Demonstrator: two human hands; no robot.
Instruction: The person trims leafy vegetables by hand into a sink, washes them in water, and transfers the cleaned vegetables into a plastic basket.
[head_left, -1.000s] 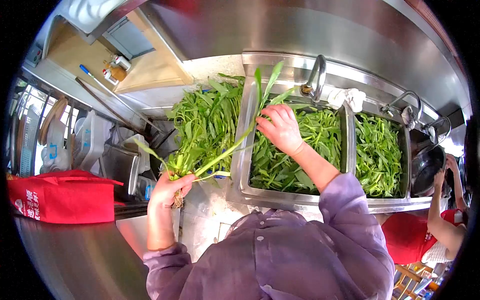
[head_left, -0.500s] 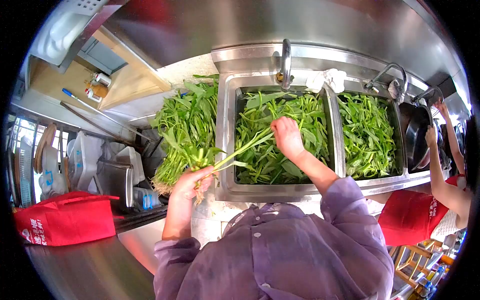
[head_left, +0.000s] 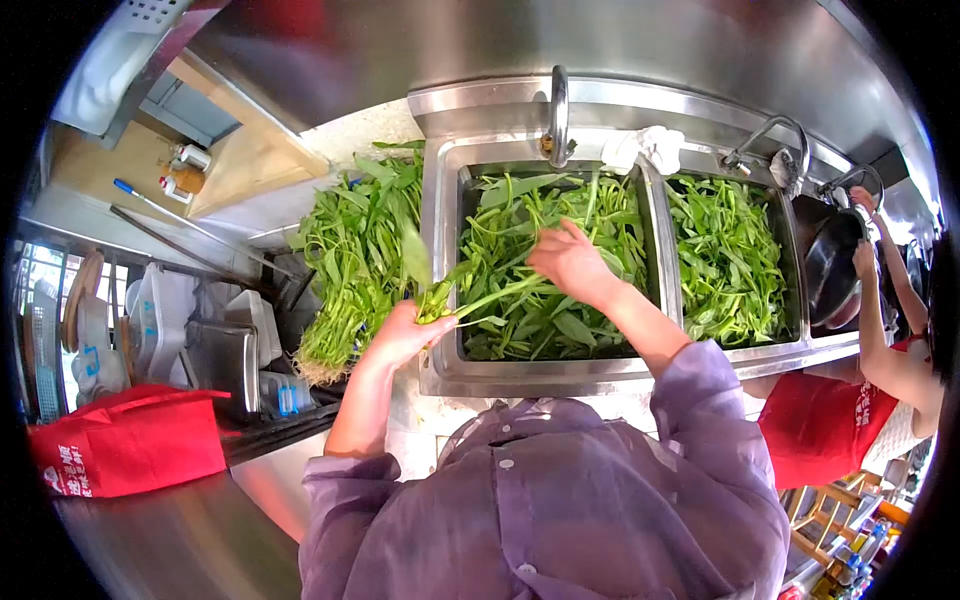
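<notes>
My left hand point(head_left: 403, 335) is closed around a small bunch of long-stemmed leafy greens point(head_left: 436, 297), near the left rim of the sink point(head_left: 432, 350). From this bunch, stems reach right across the left basin toward my right hand point(head_left: 572, 262). That hand is over the basin, its fingers loosely spread, with nothing clearly held in them. Cut greens point(head_left: 560, 330) fill the basin below. Left of the sink lies a large pile of uncut greens point(head_left: 360, 230), roots toward me.
A second basin of greens point(head_left: 728, 265) adjoins on the right. A faucet point(head_left: 559, 115) and a white cloth point(head_left: 643, 150) are at the back. Another person's hands point(head_left: 864, 255) are near dark pans point(head_left: 832, 265) at far right. A red cloth point(head_left: 130, 440) and plastic containers point(head_left: 160, 315) are left.
My left hand has moved slightly up and right with its bunch. My right hand has loosened from the stems it was pinching. The view has shifted a little.
</notes>
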